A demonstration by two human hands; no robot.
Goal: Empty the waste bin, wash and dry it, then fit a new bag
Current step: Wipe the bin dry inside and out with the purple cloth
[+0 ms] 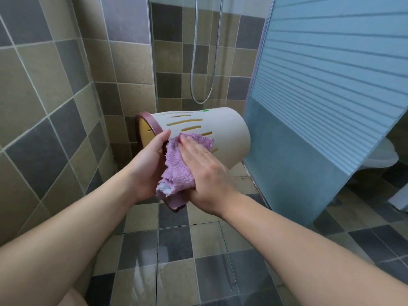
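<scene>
A: Bin position?
B: Waste bin (223, 131) is held on its side in the air over the tiled floor (176, 250), rim to the left.
A: Hands?
B: Left hand (150, 164) is curled around the maroon rim (146, 120). Right hand (205, 171) lies flat, fingers extended, pressing a purple cloth (176, 171) against the slotted wall.

Only 1 view here — a wide-angle camera worn on the person's head, looking forward and down along both bare forearms. It sits close: the left hand (148, 167) and right hand (206, 173) meet just above frame centre, holding the waste bin (220, 131) at arm's length. The lens bends straight lines at the edges — the tiled wall (44, 89) bows on the left, the frosted glass panel (326, 89) leans on the right. The tiled floor (176, 272) fills the bottom.
</scene>
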